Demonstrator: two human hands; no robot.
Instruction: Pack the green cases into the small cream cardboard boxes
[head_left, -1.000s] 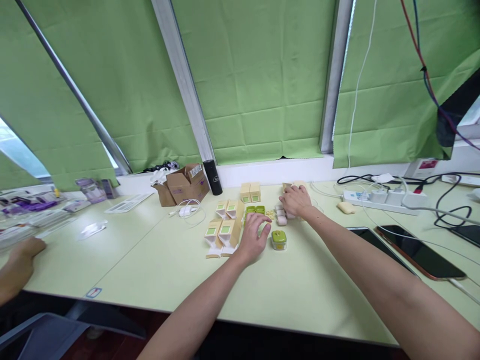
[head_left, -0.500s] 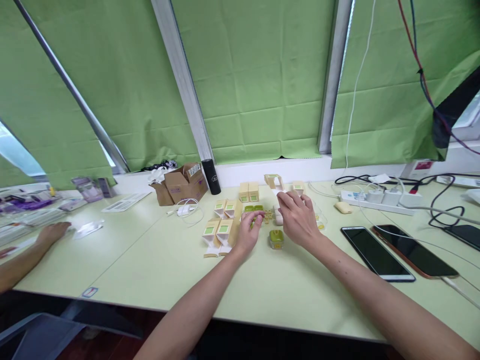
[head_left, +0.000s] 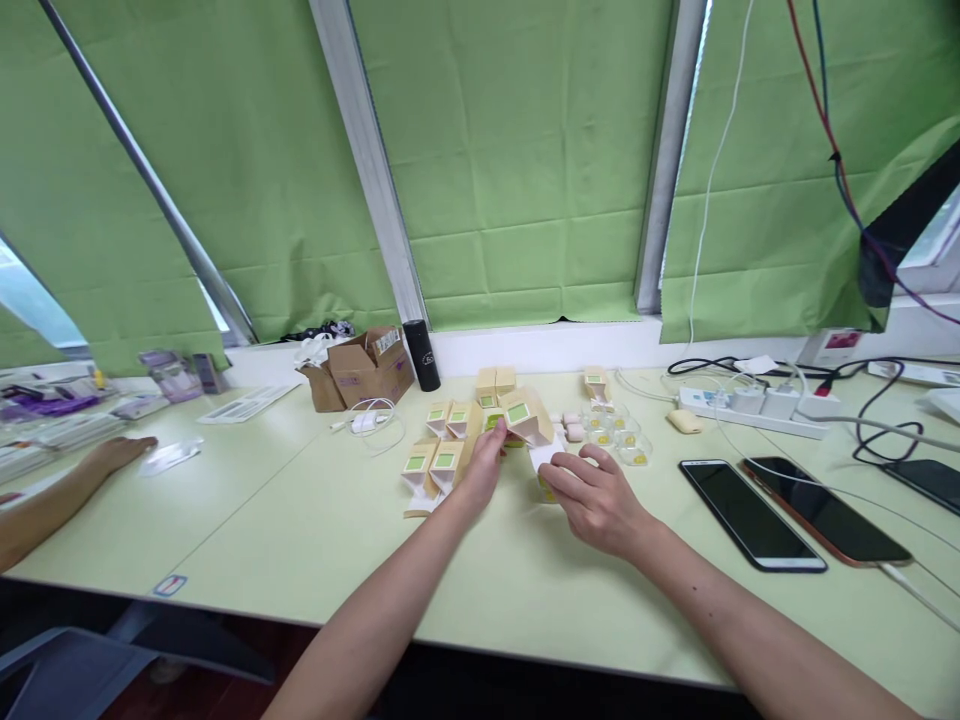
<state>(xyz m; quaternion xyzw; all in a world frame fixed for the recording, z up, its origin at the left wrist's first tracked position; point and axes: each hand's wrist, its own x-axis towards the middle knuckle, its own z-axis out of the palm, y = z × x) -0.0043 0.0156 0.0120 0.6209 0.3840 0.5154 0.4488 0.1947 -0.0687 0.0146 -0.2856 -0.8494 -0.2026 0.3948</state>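
Note:
A small cream cardboard box [head_left: 527, 412] with a green square window is held tilted above the table, its white inner flap hanging towards me. My left hand [head_left: 484, 472] is closed on its left side. My right hand [head_left: 600, 497] has its fingers bent and pinched at the flap's lower end. Behind those fingers, a small green-and-yellow clear container [head_left: 547, 492] is mostly hidden. Green pieces partly show behind the box. Several similar boxes [head_left: 418, 463] stand left of my left hand. Pale pink pieces [head_left: 574, 428] and clear plastic shells [head_left: 619, 435] with yellow spots lie beyond my right hand.
Two phones [head_left: 754, 515] lie at right, near a white power strip [head_left: 750, 408] with cables. A brown carton [head_left: 367, 370], black cylinder [head_left: 421, 355] and white charger cable [head_left: 367, 422] are at the back left. Another person's hand [head_left: 120, 455] rests at far left.
The cardboard box has come from the back of the table to between my hands. My right hand has moved nearer to me, and my left hand has taken hold of the box.

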